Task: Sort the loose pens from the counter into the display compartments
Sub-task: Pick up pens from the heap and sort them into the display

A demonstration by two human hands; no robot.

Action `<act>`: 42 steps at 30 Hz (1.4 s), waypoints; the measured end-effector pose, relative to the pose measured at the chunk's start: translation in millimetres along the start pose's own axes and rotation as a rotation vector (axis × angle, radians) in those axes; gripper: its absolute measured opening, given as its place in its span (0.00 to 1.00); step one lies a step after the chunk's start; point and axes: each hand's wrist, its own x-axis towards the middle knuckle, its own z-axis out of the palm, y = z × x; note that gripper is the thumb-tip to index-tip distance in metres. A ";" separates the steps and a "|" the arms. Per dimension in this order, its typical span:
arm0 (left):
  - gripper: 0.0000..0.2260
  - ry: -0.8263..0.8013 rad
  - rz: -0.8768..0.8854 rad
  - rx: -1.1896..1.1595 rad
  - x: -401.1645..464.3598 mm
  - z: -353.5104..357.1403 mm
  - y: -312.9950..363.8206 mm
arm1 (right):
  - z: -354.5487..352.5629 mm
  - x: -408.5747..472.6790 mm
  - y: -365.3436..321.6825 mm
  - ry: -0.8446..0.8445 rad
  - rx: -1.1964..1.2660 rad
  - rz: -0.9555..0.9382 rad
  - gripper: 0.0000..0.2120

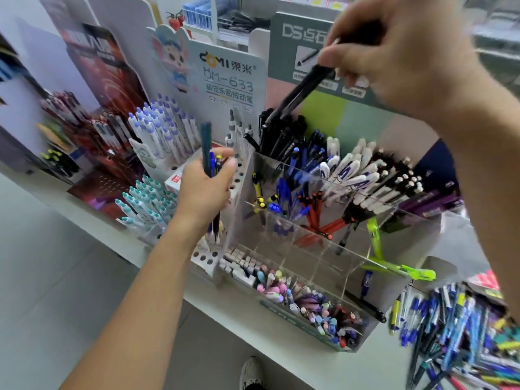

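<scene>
Lowering a small bunch of black pens (298, 90) tip-first, the right hand (394, 54) pinches their upper ends between thumb and curled fingers, aimed at the back-left compartment of the clear acrylic display (323, 249), where other black pens (281, 136) already stand; the step in hand looks like the drop itself, with the tips just above or among the pens already there, though blur hides the exact contact. The left hand (205, 187) is curled round a mixed handful of pens (209, 156), one dark teal and several blue, held upright in front of the white holed rack (239, 175); these seem to wait their turn. Most of the loose pens (461, 333) lie in a heap on the surface (253, 327) at lower right, so the sorting appears far from finished.

The next move calls for steering the tips between the crowded black caps, then loosening the pinch so the barrels slide down without tipping out; the compartment is well filled, so open room is tight. The acrylic dividers are thin and hard to see; neighbouring blue pens (298, 170) lean just beside the target. Space above the display is free; the printed backboard (230, 77) stands close behind.
</scene>
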 end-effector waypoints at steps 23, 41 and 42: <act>0.11 -0.154 0.014 -0.054 48.8 27.2 12.9 | 77.8 2.8 26.6 -0.233 -0.292 0.099 0.14; 0.10 -0.144 -0.015 -0.132 34.9 12.4 18.8 | 99.5 1.4 25.1 -0.486 -0.420 -0.119 0.27; 0.09 -0.184 -0.068 -0.210 27.7 11.7 18.4 | 96.9 -2.9 22.7 -0.440 -0.383 -0.113 0.26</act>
